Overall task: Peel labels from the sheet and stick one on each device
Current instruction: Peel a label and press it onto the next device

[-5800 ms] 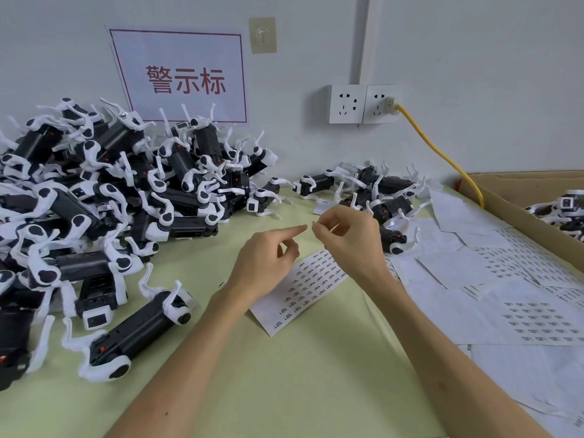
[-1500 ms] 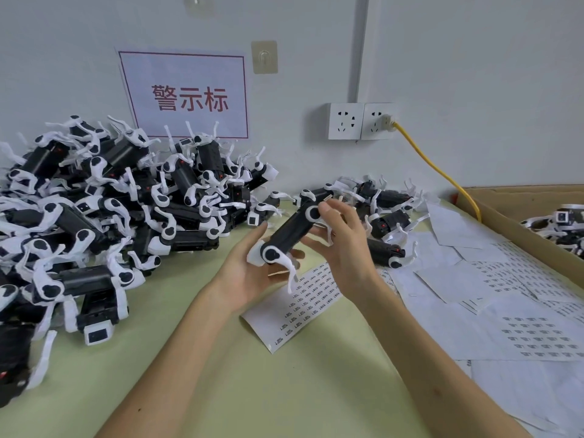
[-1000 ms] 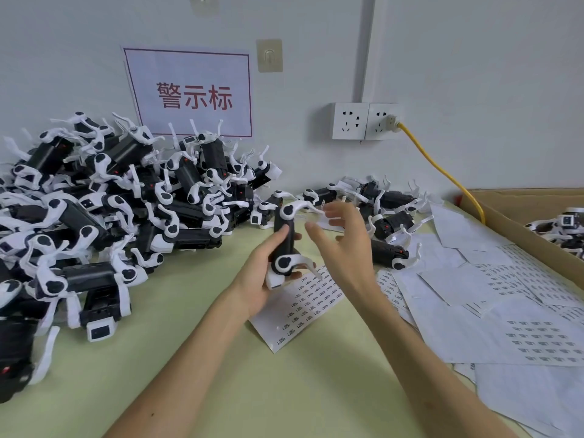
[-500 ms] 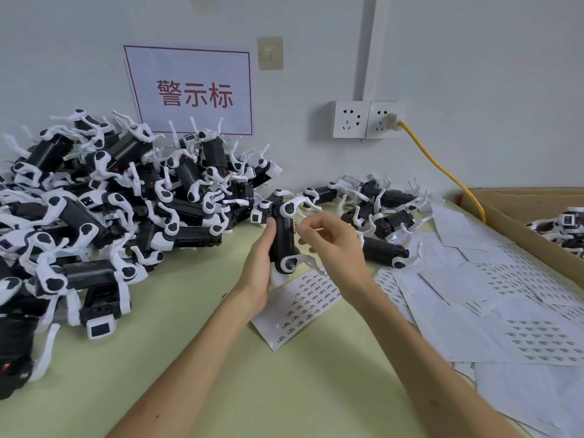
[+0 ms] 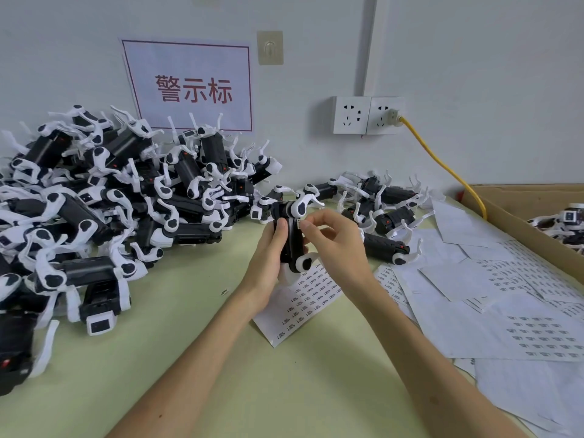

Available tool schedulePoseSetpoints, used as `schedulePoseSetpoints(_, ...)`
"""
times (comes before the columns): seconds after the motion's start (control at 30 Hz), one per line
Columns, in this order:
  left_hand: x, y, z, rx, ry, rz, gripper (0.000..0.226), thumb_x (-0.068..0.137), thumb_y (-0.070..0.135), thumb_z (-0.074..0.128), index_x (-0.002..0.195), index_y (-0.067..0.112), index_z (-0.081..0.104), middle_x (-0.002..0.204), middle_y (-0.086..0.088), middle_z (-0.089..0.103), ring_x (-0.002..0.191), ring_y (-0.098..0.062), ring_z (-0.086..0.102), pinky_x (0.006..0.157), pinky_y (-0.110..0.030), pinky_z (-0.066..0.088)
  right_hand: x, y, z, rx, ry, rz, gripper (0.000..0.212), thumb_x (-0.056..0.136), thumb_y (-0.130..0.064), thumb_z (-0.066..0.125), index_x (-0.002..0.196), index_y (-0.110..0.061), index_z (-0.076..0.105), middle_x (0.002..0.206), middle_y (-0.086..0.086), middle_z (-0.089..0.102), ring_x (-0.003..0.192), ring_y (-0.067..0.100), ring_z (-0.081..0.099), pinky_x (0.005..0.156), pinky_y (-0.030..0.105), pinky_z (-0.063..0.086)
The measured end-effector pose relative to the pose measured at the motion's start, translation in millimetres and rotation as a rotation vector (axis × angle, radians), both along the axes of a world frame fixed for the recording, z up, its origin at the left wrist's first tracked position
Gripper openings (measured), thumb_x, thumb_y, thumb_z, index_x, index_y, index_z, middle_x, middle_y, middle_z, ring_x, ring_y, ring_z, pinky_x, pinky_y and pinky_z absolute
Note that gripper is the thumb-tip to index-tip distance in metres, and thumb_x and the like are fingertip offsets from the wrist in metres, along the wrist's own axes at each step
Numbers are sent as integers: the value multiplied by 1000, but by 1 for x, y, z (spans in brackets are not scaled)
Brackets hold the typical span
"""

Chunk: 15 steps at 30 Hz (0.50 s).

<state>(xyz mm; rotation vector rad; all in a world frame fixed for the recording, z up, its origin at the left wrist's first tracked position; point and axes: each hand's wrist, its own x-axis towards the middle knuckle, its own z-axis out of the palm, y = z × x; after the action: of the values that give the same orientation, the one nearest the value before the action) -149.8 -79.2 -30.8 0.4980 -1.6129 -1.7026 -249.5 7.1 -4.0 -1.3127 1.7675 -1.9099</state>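
Left hand (image 5: 268, 257): fingers wrapped round one black-and-white device (image 5: 292, 238), held upright dead centre, just above the table (image 5: 158, 358). Right hand (image 5: 335, 245): thumb and forefinger pinch a small label (image 5: 298, 223) against the device's upper side, at its 3 o'clock edge. The label touches the body and looks mid-stick, not smoothed down yet (my read).

Progress: lots left, I'd say. There is a big pile of devices (image 5: 110, 200) at 9 to 10 o'clock, a smaller group (image 5: 379, 210) at 1 o'clock, and a few more in the cardboard box (image 5: 521, 222) at 3 o'clock. Can't tell which carry labels. The label sheet (image 5: 303, 305) lies under the hands at 6 o'clock with many rows unpeeled. Loose sheets (image 5: 505, 295) are spread at 4 o'clock, and a stray sticker (image 5: 224, 292) lies at 8 o'clock. In the way: the device's white clip arms jut out close to the sticking spot.
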Motion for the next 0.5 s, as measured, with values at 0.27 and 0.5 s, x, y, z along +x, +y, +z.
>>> schedulePoseSetpoints(0.27, -1, -2, -3, -51, -59, 8, 39, 106, 54, 38, 124, 26, 59, 120, 3, 72, 113, -7, 68, 85, -17, 51, 0, -1, -1, 19, 18, -53, 13, 97, -19, 68, 84, -17, 70, 83, -4, 73, 75, 21, 71, 62, 18, 51)
schedulePoseSetpoints(0.5, -1, 0, -4, -77, -68, 25, 36, 107, 53, 36, 123, 30, 58, 115, 13, 73, 111, 1, 66, 89, -20, 47, 0, -2, -2, 34, 9, -93, 14, 96, -22, 69, 83, -17, 69, 81, -3, 73, 76, 21, 72, 61, 19, 51)
